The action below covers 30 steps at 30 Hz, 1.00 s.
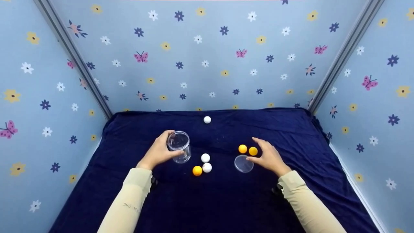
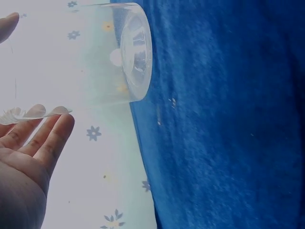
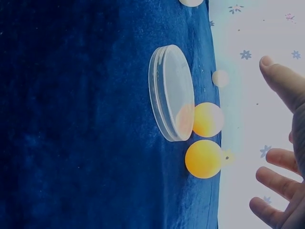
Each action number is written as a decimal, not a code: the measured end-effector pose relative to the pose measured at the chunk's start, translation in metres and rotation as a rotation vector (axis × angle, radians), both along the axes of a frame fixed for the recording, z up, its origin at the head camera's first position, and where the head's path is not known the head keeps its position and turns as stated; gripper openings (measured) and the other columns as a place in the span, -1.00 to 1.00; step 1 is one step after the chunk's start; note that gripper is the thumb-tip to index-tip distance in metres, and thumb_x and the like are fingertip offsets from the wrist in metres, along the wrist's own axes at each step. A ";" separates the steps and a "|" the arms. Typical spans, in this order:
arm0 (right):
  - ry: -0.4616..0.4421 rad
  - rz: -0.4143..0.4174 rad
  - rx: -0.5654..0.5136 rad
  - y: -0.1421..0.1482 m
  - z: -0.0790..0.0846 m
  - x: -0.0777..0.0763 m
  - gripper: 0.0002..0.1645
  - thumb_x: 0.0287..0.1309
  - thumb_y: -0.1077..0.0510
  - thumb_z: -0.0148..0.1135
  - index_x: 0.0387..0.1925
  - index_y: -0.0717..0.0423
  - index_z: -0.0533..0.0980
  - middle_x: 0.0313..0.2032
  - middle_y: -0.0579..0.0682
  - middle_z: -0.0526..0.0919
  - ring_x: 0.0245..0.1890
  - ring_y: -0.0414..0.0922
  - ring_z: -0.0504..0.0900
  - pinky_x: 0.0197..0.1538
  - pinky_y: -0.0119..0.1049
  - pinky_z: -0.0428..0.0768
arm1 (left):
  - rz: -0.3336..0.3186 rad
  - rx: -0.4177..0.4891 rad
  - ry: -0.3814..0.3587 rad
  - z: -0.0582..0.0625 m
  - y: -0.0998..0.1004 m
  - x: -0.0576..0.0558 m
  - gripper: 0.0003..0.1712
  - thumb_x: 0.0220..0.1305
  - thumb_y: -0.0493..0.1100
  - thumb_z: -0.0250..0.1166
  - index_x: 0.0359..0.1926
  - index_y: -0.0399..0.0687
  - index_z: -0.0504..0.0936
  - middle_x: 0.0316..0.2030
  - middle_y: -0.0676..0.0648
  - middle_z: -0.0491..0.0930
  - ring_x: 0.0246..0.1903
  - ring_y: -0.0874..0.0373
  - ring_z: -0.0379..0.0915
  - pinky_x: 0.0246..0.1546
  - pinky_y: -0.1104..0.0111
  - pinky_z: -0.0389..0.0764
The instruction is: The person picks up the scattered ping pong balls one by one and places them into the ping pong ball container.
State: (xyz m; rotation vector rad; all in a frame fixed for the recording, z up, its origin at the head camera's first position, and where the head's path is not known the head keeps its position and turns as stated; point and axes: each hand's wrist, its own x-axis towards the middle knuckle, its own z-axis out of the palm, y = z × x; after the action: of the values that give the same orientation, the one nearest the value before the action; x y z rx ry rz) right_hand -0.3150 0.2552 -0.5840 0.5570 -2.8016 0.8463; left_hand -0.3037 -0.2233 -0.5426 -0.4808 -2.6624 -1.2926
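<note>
Two orange balls (image 1: 243, 149) lie beside a clear lid (image 1: 244, 164) near the right hand (image 1: 270, 158), its grip wide; the left hand (image 1: 159, 150) holds a clear jar (image 1: 183, 156).

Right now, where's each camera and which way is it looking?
Head: on the head, facing forward and down over blue cloth; left hand, right hand, sleeves show.
Left wrist: worn there, facing the clear jar; part of that hand shows.
Right wrist: worn there, facing the lid and orange balls; part of that hand shows.
Head and right wrist both show the lid.
</note>
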 end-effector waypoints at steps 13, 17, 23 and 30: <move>-0.008 0.000 0.010 0.001 -0.004 -0.002 0.11 0.06 -0.11 0.73 0.53 0.21 0.43 0.42 0.28 0.59 0.40 0.32 0.55 0.42 0.43 0.46 | -0.051 0.009 0.027 0.017 0.032 0.011 0.11 0.01 0.01 0.76 0.49 -0.28 0.42 0.29 -0.26 0.63 0.24 -0.15 0.62 0.37 -0.07 0.58; -0.011 -0.002 0.015 0.000 -0.004 -0.002 0.10 0.06 -0.10 0.72 0.53 0.22 0.43 0.42 0.28 0.59 0.41 0.33 0.55 0.42 0.45 0.45 | -0.082 0.007 0.037 0.019 0.042 0.014 0.10 0.01 0.02 0.76 0.48 -0.26 0.43 0.30 -0.23 0.63 0.24 -0.12 0.61 0.37 -0.05 0.59; -0.019 0.003 0.022 -0.001 -0.004 -0.003 0.09 0.07 -0.10 0.72 0.53 0.23 0.43 0.43 0.29 0.57 0.42 0.34 0.54 0.43 0.46 0.43 | -0.131 0.012 0.038 0.021 0.057 0.019 0.06 0.02 -0.03 0.75 0.47 -0.28 0.44 0.30 -0.25 0.64 0.24 -0.12 0.61 0.35 -0.02 0.62; -0.020 0.003 0.025 -0.002 -0.005 -0.004 0.06 0.07 -0.07 0.72 0.51 0.23 0.45 0.43 0.29 0.57 0.41 0.34 0.54 0.42 0.45 0.44 | -0.190 0.007 0.065 0.020 0.074 0.025 0.04 0.02 -0.01 0.76 0.43 -0.27 0.47 0.25 -0.27 0.64 0.19 -0.11 0.63 0.31 0.01 0.65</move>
State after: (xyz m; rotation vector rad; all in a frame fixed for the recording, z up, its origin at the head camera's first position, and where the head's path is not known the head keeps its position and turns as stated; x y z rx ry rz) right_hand -0.3191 0.2532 -0.5895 0.5594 -2.8333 0.8234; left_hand -0.2787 -0.1492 -0.5229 -0.7779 -2.6108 -1.3092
